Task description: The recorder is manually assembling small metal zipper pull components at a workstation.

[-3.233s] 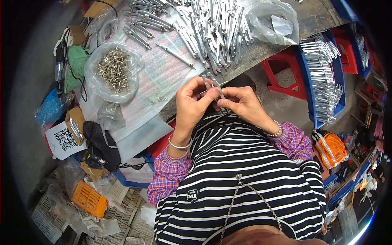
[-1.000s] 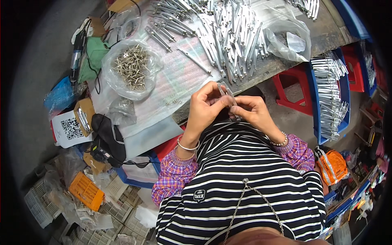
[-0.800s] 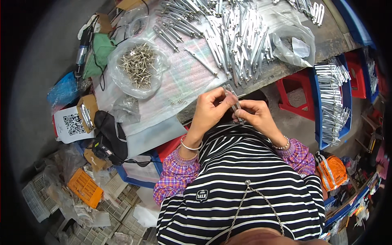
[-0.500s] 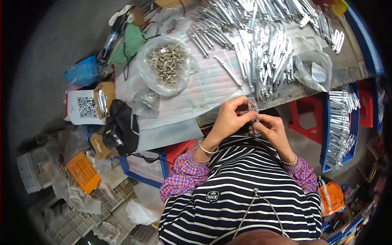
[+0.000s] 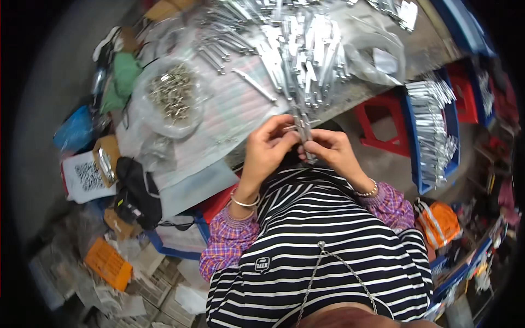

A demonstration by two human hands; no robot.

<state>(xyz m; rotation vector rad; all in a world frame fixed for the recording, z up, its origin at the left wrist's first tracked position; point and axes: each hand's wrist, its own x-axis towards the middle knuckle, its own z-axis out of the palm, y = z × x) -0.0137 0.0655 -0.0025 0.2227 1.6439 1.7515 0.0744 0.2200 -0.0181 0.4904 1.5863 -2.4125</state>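
Closest in, the left hand [image 5: 266,147] and the right hand [image 5: 330,152] meet just above the striped shirt [image 5: 322,240], at the near edge of the table [image 5: 421,49]. Both are curled shut around a slim metal piece [image 5: 304,133], which stands roughly upright between the fingertips. The left hand pinches it from the side; the right grips its lower end. Motion blur makes it hard to tell whether this is one piece or two held together.

Just beyond the hands lies a heap of similar metal pieces [image 5: 303,52] across the table. To the left of the heap sits a clear bag of small metal parts [image 5: 172,93]. Off to the right, below table level, a blue crate [image 5: 432,136] holds more metal pieces beside a red stool [image 5: 380,123].
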